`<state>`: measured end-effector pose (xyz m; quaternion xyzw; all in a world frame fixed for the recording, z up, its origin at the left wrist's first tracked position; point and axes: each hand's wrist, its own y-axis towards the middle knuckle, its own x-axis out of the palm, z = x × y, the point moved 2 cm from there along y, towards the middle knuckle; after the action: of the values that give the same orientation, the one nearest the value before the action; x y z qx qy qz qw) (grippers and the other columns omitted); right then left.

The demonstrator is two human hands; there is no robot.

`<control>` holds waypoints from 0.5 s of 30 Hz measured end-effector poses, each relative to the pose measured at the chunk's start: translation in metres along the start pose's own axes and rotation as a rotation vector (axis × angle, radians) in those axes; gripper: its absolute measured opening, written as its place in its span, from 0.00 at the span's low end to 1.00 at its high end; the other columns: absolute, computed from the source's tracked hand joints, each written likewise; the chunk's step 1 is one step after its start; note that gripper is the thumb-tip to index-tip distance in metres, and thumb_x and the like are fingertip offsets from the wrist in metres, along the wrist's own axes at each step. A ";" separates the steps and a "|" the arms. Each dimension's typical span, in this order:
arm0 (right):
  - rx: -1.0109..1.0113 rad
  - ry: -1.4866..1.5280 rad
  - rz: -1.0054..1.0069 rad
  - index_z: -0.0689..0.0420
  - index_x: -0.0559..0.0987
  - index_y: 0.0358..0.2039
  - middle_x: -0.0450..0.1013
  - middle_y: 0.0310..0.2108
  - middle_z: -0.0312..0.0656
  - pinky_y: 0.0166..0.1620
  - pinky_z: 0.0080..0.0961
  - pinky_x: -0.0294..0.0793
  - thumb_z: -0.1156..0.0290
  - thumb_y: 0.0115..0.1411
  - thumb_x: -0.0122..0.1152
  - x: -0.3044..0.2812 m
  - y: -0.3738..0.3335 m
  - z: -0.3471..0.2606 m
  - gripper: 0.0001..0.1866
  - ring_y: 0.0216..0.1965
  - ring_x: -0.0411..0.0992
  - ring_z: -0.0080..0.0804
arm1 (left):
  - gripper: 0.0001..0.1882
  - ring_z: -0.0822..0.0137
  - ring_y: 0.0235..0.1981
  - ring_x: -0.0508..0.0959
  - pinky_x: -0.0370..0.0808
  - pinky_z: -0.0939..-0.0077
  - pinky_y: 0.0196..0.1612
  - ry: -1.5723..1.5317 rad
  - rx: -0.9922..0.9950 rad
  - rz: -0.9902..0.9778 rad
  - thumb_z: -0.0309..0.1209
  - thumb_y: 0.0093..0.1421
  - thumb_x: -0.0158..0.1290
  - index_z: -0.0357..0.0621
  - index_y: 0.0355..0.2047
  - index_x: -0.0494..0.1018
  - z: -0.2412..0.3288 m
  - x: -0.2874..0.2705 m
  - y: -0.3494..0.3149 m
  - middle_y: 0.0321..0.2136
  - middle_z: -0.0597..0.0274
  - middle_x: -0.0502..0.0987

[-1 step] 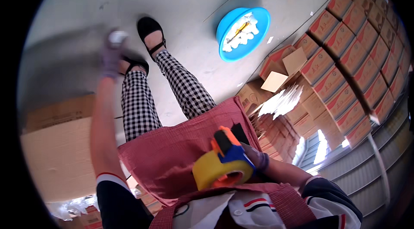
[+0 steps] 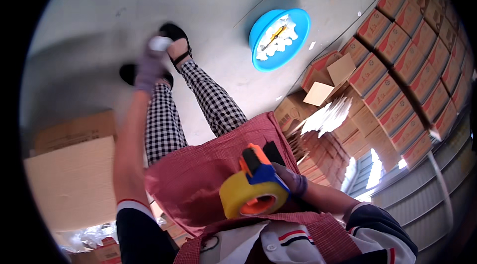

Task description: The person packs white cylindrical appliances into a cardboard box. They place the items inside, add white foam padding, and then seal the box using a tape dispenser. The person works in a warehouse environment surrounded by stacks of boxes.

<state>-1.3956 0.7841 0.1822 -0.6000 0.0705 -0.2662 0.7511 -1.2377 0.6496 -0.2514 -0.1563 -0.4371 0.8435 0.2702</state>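
To the right of the blue basin (image 2: 278, 60) we have the biggest thing in view, a stack of cartons (image 2: 412, 63) set in rows; we judge that stacking done. Left of the basin and closer to us stands a big plain cardboard box (image 2: 72, 179), its contents not visible to us. Right of the basin, on our side, a carton with raised flaps (image 2: 318, 94) is not closed, so we count it unfinished. On our side of the basin, in front of our apron (image 2: 191, 179), we hold the yellow tape dispenser (image 2: 251, 195): our gloved right hand (image 2: 292, 178) grasps it, fingers partly hidden. We see no strip drawn out, so we judge no taping is under way. Our gloved left hand (image 2: 149, 65) is left of the basin, blurred. Inside the basin lie white pieces (image 2: 284, 44) and a yellow-and-black tool (image 2: 275, 37). A small white thing (image 2: 160, 44) shows at our left fingertips; whether they clench it, we cannot tell.
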 end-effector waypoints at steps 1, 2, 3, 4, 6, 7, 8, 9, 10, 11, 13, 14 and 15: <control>-0.031 -0.003 -0.009 0.63 0.63 0.55 0.68 0.48 0.42 0.50 0.25 0.67 0.55 0.65 0.39 0.000 0.000 -0.009 0.26 0.47 0.68 0.26 | 0.29 0.66 0.44 0.73 0.71 0.72 0.47 0.067 -0.007 -0.127 0.40 0.56 0.56 0.51 0.56 0.62 0.013 0.048 -0.014 0.42 0.58 0.74; -0.079 0.033 -0.014 0.62 0.62 0.56 0.68 0.48 0.43 0.50 0.27 0.67 0.58 0.65 0.41 0.005 0.009 -0.014 0.25 0.48 0.68 0.27 | 0.34 0.63 0.51 0.69 0.67 0.71 0.52 -0.018 0.193 -0.508 0.43 0.55 0.56 0.49 0.60 0.56 0.098 0.102 -0.060 0.50 0.53 0.69; -0.134 0.058 -0.023 0.62 0.61 0.57 0.68 0.49 0.44 0.50 0.28 0.67 0.60 0.65 0.44 0.011 0.010 -0.017 0.24 0.48 0.68 0.28 | 0.37 0.60 0.56 0.63 0.62 0.71 0.56 -0.042 0.266 -0.636 0.44 0.56 0.55 0.46 0.61 0.53 0.145 0.110 -0.087 0.57 0.50 0.61; -0.633 -0.393 0.071 0.62 0.59 0.58 0.67 0.49 0.46 0.50 0.29 0.68 0.65 0.62 0.48 0.012 0.008 -0.022 0.25 0.48 0.68 0.32 | 0.38 0.55 0.59 0.60 0.59 0.69 0.58 0.070 0.284 -0.602 0.46 0.56 0.54 0.43 0.61 0.52 0.170 0.104 -0.102 0.58 0.48 0.58; -0.980 -0.716 0.092 0.60 0.57 0.59 0.67 0.48 0.51 0.48 0.31 0.68 0.72 0.58 0.55 0.011 0.007 -0.013 0.29 0.47 0.69 0.40 | 0.37 0.52 0.59 0.60 0.57 0.67 0.60 0.032 0.226 -0.450 0.44 0.56 0.54 0.39 0.59 0.54 0.198 0.073 -0.126 0.58 0.46 0.58; -0.826 -0.549 0.023 0.59 0.58 0.59 0.67 0.48 0.53 0.47 0.32 0.69 0.73 0.56 0.57 0.010 0.010 -0.008 0.31 0.46 0.69 0.44 | 0.32 0.52 0.56 0.64 0.60 0.67 0.58 -0.057 0.189 -0.298 0.40 0.56 0.54 0.37 0.57 0.58 0.213 0.033 -0.145 0.55 0.46 0.62; -0.675 -0.397 -0.014 0.58 0.58 0.58 0.67 0.47 0.55 0.46 0.33 0.69 0.74 0.54 0.59 0.010 0.010 -0.003 0.33 0.45 0.70 0.48 | 0.28 0.52 0.53 0.66 0.63 0.67 0.56 0.078 0.308 -0.112 0.37 0.57 0.53 0.36 0.54 0.61 0.212 -0.011 -0.164 0.52 0.45 0.65; -0.949 -0.876 0.019 0.58 0.59 0.58 0.67 0.47 0.55 0.45 0.33 0.69 0.74 0.55 0.58 0.022 -0.006 -0.026 0.31 0.44 0.70 0.48 | 0.27 0.50 0.51 0.68 0.65 0.65 0.54 0.205 0.347 -0.020 0.36 0.56 0.53 0.36 0.53 0.62 0.197 -0.057 -0.188 0.50 0.44 0.67; -1.066 -0.971 0.107 0.58 0.66 0.49 0.70 0.42 0.43 0.44 0.26 0.70 0.65 0.63 0.49 0.058 -0.031 -0.063 0.17 0.42 0.70 0.32 | 0.28 0.49 0.50 0.68 0.66 0.64 0.53 0.201 0.264 0.074 0.38 0.56 0.53 0.36 0.53 0.62 0.179 -0.109 -0.222 0.49 0.43 0.67; -0.803 -0.829 -0.135 0.59 0.63 0.54 0.70 0.43 0.51 0.44 0.34 0.69 0.72 0.55 0.56 0.047 -0.018 -0.056 0.25 0.43 0.71 0.47 | 0.30 0.48 0.51 0.68 0.65 0.62 0.54 0.353 0.160 0.137 0.43 0.56 0.51 0.37 0.54 0.61 0.164 -0.148 -0.261 0.50 0.43 0.67; -0.680 -0.444 -0.111 0.60 0.63 0.52 0.70 0.43 0.48 0.46 0.33 0.68 0.72 0.56 0.55 0.079 -0.043 -0.079 0.23 0.45 0.70 0.42 | 0.34 0.47 0.52 0.67 0.64 0.59 0.55 0.676 -0.068 0.216 0.52 0.57 0.47 0.37 0.54 0.61 0.133 -0.231 -0.339 0.51 0.44 0.66; -0.663 -0.278 -0.098 0.60 0.63 0.51 0.70 0.43 0.47 0.48 0.32 0.68 0.72 0.57 0.54 0.095 -0.055 -0.085 0.21 0.45 0.69 0.40 | 0.35 0.48 0.53 0.66 0.63 0.59 0.56 0.632 -0.270 0.139 0.54 0.56 0.46 0.38 0.54 0.62 0.142 -0.268 -0.381 0.52 0.45 0.65; -0.660 -0.216 -0.110 0.60 0.64 0.50 0.70 0.43 0.45 0.49 0.32 0.67 0.72 0.58 0.54 0.107 -0.067 -0.094 0.20 0.46 0.69 0.37 | 0.33 0.49 0.53 0.67 0.64 0.60 0.55 0.540 -0.338 0.209 0.53 0.55 0.48 0.39 0.51 0.65 0.155 -0.296 -0.422 0.51 0.44 0.67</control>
<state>-1.3659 0.6418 0.2423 -0.8381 0.0406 -0.2041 0.5043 -0.9420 0.5721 0.1913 -0.4610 -0.4651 0.7102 0.2585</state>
